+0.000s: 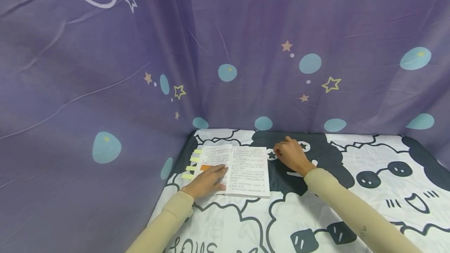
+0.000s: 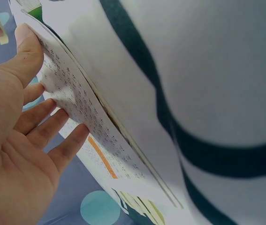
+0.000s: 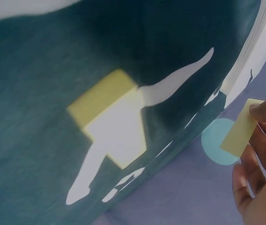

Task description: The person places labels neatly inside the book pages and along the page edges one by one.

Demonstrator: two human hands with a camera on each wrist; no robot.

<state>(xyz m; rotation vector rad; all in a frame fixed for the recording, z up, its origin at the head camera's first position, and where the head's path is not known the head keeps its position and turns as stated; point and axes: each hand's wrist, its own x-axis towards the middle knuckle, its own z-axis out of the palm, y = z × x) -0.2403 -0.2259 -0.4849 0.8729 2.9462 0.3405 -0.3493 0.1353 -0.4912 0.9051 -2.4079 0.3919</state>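
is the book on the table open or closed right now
Open. The book lies flat showing two printed pages, and the left hand presses its left page with straight fingers.

The backdrop cloth is purple, printed with pale blue dots, small yellow and tan stars and white outlined moons, while the table cover is white with a black cartoon pattern of outlined shapes, oval eyes and whisker strokes. The open book has white pages of black print with an orange band on its left page, and pale yellow sticky tabs line its left edge. Both sleeves are beige; the sticky note is pale yellow, as is the pad of notes on the black part of the cover.
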